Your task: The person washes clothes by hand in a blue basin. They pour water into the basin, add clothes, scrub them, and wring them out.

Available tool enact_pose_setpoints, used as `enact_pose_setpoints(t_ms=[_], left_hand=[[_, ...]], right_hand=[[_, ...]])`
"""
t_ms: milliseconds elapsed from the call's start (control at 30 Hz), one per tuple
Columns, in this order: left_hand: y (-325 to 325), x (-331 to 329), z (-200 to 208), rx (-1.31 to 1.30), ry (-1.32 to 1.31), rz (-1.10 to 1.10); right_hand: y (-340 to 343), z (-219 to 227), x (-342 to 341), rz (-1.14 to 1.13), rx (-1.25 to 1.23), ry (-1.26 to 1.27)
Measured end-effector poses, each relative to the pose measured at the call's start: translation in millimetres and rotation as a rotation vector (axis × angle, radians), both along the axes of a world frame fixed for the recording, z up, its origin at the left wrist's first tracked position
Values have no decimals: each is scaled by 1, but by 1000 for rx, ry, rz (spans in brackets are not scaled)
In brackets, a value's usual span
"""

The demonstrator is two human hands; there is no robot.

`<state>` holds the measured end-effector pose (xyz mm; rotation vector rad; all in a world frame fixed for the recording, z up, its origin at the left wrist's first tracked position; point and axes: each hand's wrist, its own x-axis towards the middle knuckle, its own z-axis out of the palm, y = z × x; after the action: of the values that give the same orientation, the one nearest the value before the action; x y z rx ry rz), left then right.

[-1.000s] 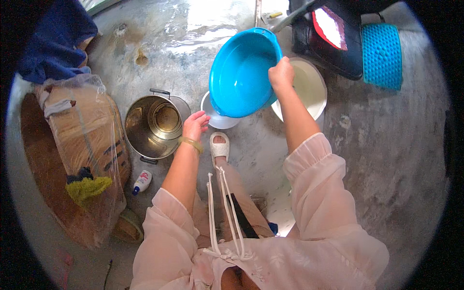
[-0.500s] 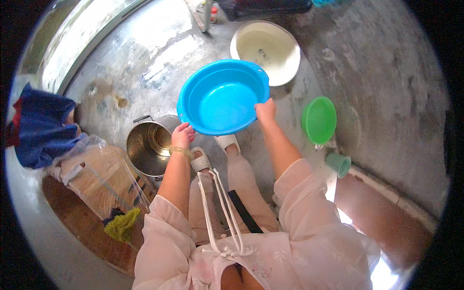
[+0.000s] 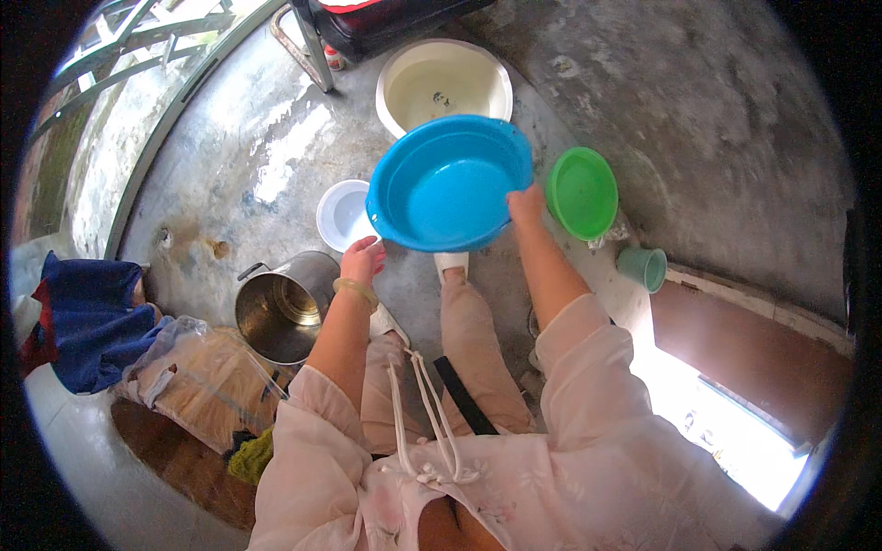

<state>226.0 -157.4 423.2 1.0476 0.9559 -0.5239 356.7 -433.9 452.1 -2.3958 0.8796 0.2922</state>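
A blue plastic basin (image 3: 448, 188) is held out in front of me above the floor, with its inside facing up. My right hand (image 3: 526, 207) grips its right rim, fingers wrapped round the edge. At the lower left rim is my left hand (image 3: 362, 262), wearing a pale bangle, its fingers closed at the edge; part of that grip is hidden. Beyond the blue basin, a large cream basin (image 3: 501, 96) stands on the floor, partly covered by it. A small white bowl (image 3: 342, 213) rests on the floor just left of the blue basin.
A steel pot (image 3: 317, 275) lies open toward me at left, near a plastic-wrapped board (image 3: 207, 363) and blue cloth (image 3: 96, 312). At right are a green basin (image 3: 582, 193) and a green cup (image 3: 643, 268) by a low ledge. A metal-legged stand (image 3: 312, 50) is at the back.
The blue basin and both hands have shifted slightly right. The small white bowl, hidden before, now shows. My view has turned, and one foot has stepped forward.
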Motion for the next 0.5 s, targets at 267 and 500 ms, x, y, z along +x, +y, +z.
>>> enact_pose_setpoints(t_ms=[267, 500], left_hand=[[-46, 82, -39, -24, 27, 78], [-102, 166, -62, -20, 108, 154]], right_hand=[[-25, -26, 145, 243, -160, -134], [-25, -55, 259, 420, -191, -63]])
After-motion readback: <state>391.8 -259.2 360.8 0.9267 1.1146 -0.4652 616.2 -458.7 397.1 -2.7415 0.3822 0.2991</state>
